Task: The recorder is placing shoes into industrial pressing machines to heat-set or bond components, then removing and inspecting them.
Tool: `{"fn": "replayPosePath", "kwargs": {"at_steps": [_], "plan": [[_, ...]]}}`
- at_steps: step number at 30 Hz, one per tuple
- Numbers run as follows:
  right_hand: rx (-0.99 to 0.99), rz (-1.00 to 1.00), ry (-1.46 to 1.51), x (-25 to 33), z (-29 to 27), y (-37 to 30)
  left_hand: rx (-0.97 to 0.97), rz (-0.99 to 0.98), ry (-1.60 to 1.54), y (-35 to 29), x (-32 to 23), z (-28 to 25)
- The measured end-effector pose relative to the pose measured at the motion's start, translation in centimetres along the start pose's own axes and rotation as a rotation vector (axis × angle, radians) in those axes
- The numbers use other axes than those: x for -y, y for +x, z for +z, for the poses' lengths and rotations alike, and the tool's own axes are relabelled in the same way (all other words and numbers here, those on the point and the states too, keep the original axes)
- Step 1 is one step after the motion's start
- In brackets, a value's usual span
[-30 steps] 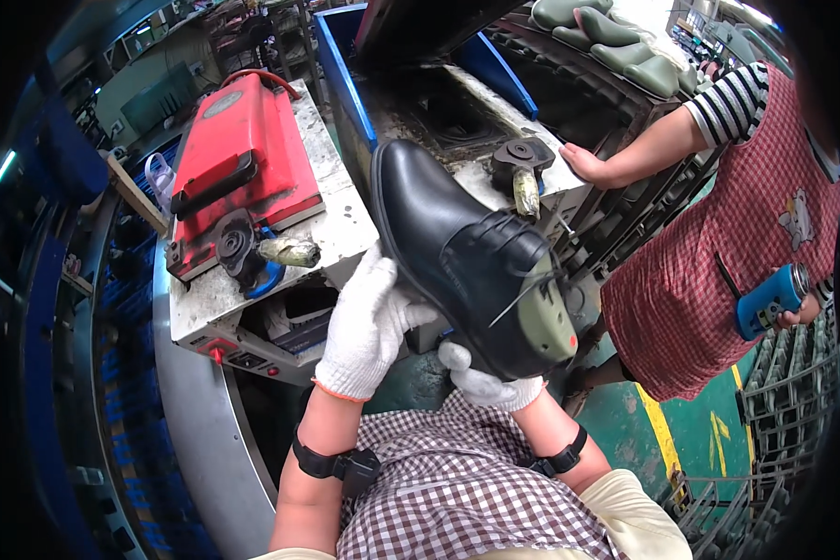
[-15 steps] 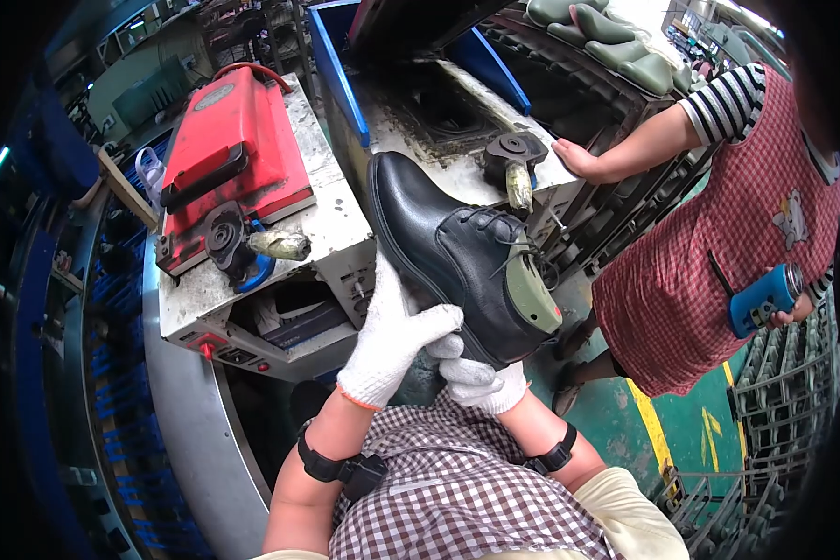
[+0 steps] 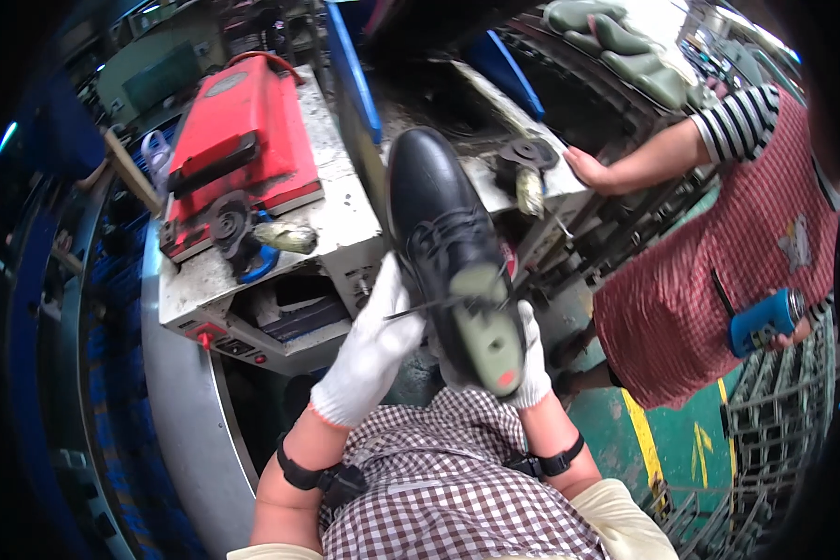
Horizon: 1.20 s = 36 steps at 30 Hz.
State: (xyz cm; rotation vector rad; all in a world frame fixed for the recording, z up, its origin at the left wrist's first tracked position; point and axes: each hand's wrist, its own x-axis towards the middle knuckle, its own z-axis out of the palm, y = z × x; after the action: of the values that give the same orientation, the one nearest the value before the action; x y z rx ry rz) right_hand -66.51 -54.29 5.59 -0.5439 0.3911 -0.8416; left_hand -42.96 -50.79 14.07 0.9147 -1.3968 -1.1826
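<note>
While the white-gloved left hand (image 3: 364,359) closes along the near-left side of the black lace-up dress shoe (image 3: 434,196), its thumb toward the heel and its far fingertips hidden, the gloved right hand (image 3: 534,359) presses against the heel's right side, its remaining fingers out of sight behind. Between them the shoe hangs in front of the worker's brown-and-white checked apron (image 3: 439,495), toe pointing up and away, a green shoe last (image 3: 485,343) filling its opening. If either glove's grip slackened, the smooth upper could slide and the last-filled heel drop first. The loose black laces (image 3: 457,304) cross the last toward the left glove and could catch in its knit. Beyond, the red-lidded press (image 3: 238,140) sits on a white machine top (image 3: 345,210), a wrapped handle (image 3: 287,237) jutting from its front; a careless swing leftward could scuff the toe there. Rightward, a co-worker's hand (image 3: 588,171) rests by another wrapped handle (image 3: 529,192), close enough to be bumped.
</note>
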Motion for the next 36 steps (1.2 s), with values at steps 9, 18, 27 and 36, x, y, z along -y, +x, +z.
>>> {"fn": "replayPosePath", "kwargs": {"at_steps": [9, 18, 27, 36], "plan": [[0.534, -0.173, -1.059, 0.9, 14.4, 3.3, -0.369, 0.016, -0.693, -10.4, -4.4, -2.7], [-0.188, -0.544, -1.082, 0.7, 4.9, 4.4, -1.467, -0.134, -0.264, -26.1, -5.5, -23.3], [-0.626, -0.524, -1.057, 1.7, -0.4, 3.0, -1.531, -0.253, -0.046, -35.0, 3.9, -53.4], [-0.470, -0.456, -0.859, -0.4, -2.2, 4.1, -1.482, -0.683, 1.032, -33.5, 7.7, -62.3]]}}
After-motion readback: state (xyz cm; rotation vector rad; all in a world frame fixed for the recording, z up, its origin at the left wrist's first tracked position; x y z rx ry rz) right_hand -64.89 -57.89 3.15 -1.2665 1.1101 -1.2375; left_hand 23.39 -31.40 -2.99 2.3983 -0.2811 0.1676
